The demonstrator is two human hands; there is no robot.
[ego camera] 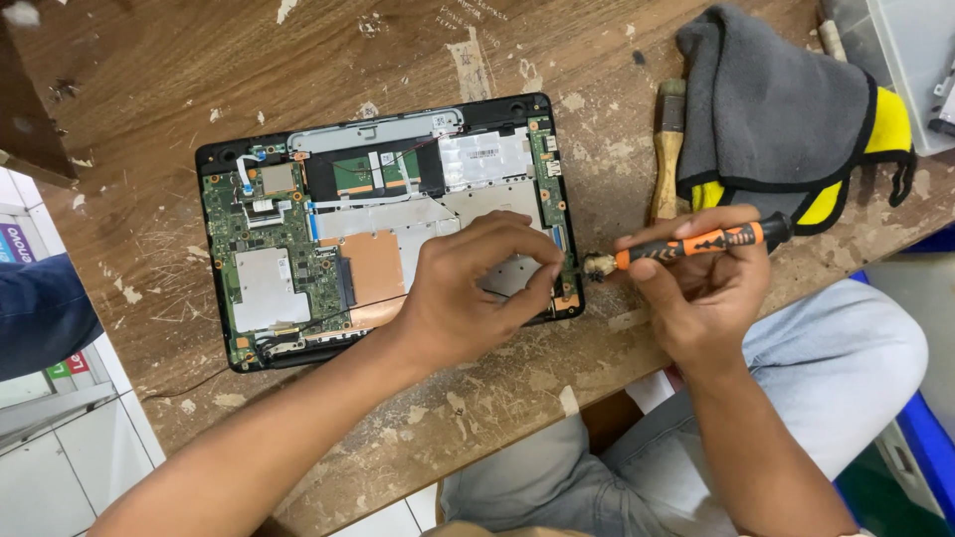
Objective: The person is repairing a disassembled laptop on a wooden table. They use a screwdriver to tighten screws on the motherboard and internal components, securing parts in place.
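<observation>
An opened laptop base (298, 234) lies on the worn wooden workbench (149, 89), its green circuit board and metal shields exposed. My left hand (473, 288) rests on the laptop's right half, thumb and fingers pinched together at its right edge. Just right of that edge my right hand (701, 288) holds an orange and black screwdriver (696, 242) almost level, tip pointing left toward the laptop's right side. Whether the left fingers pinch a small part is too small to tell.
A grey and yellow cloth (786, 109) lies at the back right, with a wooden-handled brush (668, 149) beside it. A clear plastic box (915, 60) sits at the far right corner. A blue sleeve (40, 308) shows at the left edge. My legs are under the bench's front edge.
</observation>
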